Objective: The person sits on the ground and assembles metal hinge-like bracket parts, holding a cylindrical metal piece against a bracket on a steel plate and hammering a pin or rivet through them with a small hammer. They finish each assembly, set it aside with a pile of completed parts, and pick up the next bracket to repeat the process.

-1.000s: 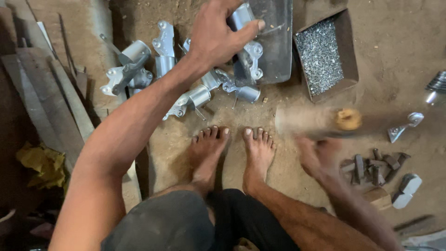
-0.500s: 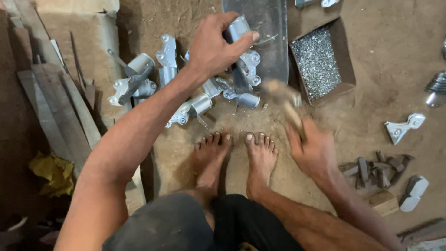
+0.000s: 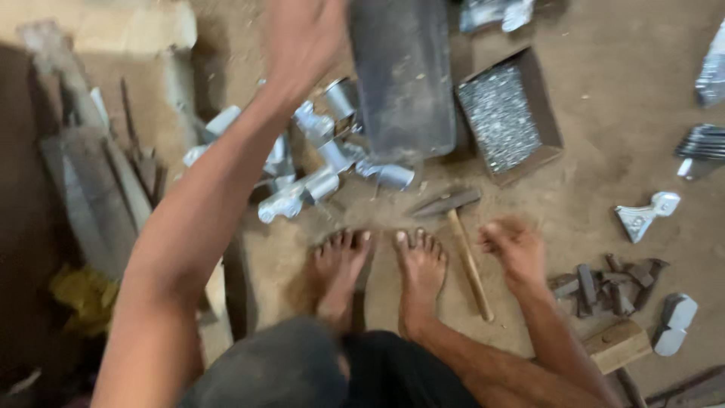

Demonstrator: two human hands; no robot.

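My left hand [image 3: 302, 41] is stretched forward and blurred, over a pile of shiny metal fittings [image 3: 313, 170] and beside a dark metal plate [image 3: 404, 75]. Its fingers are at the frame's top edge, so any grip is unclear. A hammer [image 3: 457, 227] with a wooden handle lies on the dirt floor just right of my bare feet [image 3: 381, 272]. My right hand [image 3: 513, 245] hovers next to the handle, fingers loose and holding nothing.
A cardboard box of small nails [image 3: 502, 117] sits right of the plate. Dark metal pieces [image 3: 604, 283], a wood block [image 3: 615, 344] and silver brackets [image 3: 642, 215] lie at right. Wooden planks [image 3: 98, 174] and a yellow cloth [image 3: 79, 298] are at left.
My right hand swung the hammer down and has let go of it; it now lies on the floor. My left hand has lifted off the fitting on the plate and moved left.
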